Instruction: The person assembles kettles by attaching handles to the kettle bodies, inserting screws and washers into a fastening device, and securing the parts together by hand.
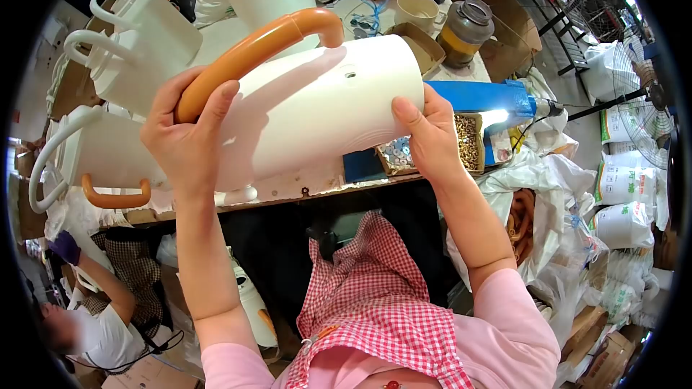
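Note:
A white cylindrical jug body [310,104] lies sideways in front of me, held up over the bench edge. A small hole shows in its side. My left hand [191,126] is closed round the lower end of a curved orange-brown handle [252,50], thumb on top, against the jug body. The handle's far end is near the jug's upper side; whether it touches cannot be made out. My right hand [429,130] grips the jug's right end, thumb on the near side and fingers behind. Below the right hand stands a box of small brass-coloured parts [469,142].
More white jugs [155,36] crowd the bench at left, and another orange handle [115,193] shows there. A blue tool [476,95], a jar [466,29] and a cream cup [418,11] are at right. A co-worker [108,331] sits at lower left.

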